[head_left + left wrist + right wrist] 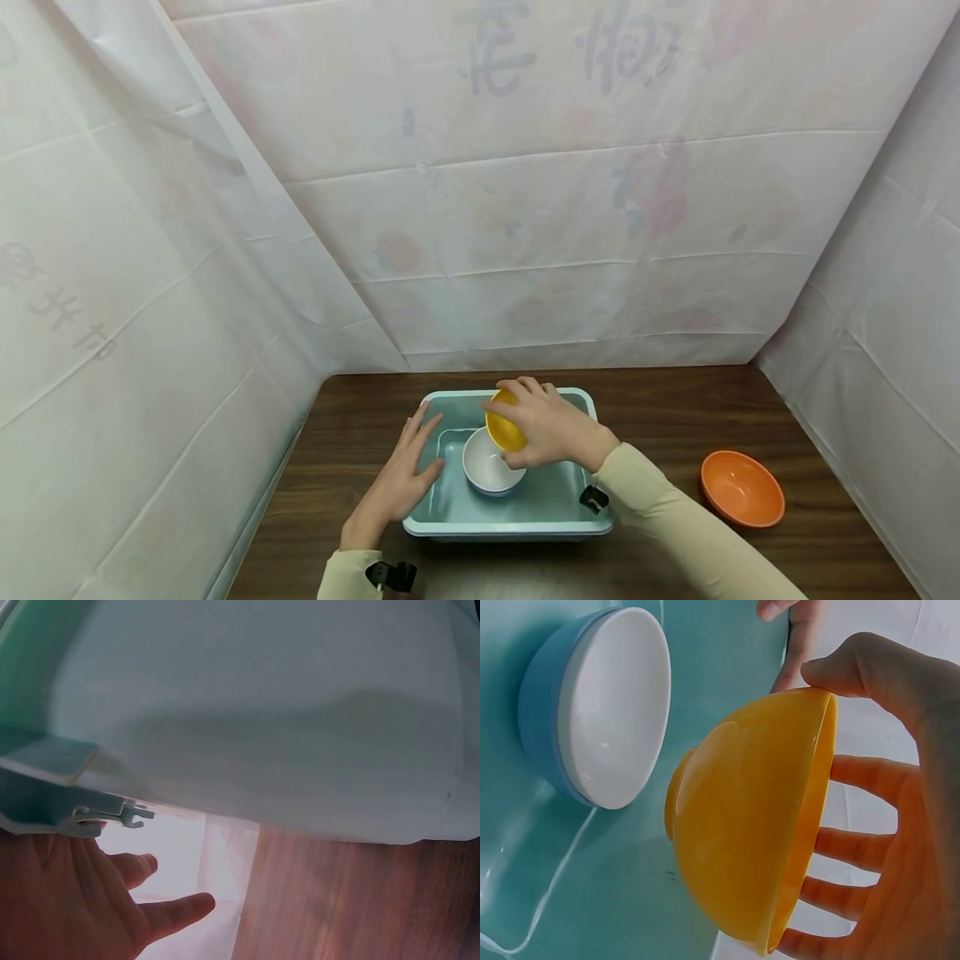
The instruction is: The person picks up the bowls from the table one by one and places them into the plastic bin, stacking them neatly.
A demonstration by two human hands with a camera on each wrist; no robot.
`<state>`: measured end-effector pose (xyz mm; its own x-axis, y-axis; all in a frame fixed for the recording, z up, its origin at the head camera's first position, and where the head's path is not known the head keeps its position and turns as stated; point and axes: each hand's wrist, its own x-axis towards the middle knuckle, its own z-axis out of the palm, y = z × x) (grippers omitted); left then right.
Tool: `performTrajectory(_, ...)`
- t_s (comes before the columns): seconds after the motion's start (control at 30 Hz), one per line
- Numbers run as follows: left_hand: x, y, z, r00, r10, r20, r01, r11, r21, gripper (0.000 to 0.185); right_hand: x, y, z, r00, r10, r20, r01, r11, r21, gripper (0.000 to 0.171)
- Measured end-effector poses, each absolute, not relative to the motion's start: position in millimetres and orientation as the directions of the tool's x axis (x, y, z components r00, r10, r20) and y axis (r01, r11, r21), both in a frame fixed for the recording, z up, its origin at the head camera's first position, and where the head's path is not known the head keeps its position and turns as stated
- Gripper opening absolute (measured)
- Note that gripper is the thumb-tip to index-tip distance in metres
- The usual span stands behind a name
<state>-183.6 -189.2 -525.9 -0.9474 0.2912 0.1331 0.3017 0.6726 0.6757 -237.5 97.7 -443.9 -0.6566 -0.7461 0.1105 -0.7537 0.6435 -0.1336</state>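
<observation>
White sheeting printed with faint flowers and characters walls off three sides of a dark wooden desk (675, 417). On it, right before me, stands a pale teal plastic tub (517, 508), its long sides running left to right.

My right hand (551, 429) holds a yellow bowl (504, 429) over the far half of the tub. This grip is closed round the bowl's rim: in the right wrist view my thumb curls over the top edge and my fingers spread behind the open side of the yellow bowl (754, 825). The bowl is tipped on its side, its rounded bottom turned toward the tub floor and its mouth against my palm.

Just below it, inside the tub, sits a white bowl with a light blue outside (489, 468). It stands upright on the tub floor, near the middle. Whether the two bowls touch I cannot tell; in the right wrist view a strip of teal shows between the yellow bowl and the white bowl (604, 705).

My left hand (397, 479) lies against the tub's left rim, fingers straight and spread, holding nothing; this grip is open. The left wrist view shows the palm and two fingers (176, 909) under the tub's outer edge (45, 799).

Well apart, on the right side of the desk, an orange bowl (742, 489) stands upright by itself.
</observation>
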Motion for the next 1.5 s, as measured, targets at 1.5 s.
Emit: performTrajectory(1.5,-183,-190,-524,-0.955,0.282,0.092,0.267,0.682,0.681,0.066,-240,69,-474,-0.624,-0.780,-0.046,-0.770,0.623,-0.138,0.073)
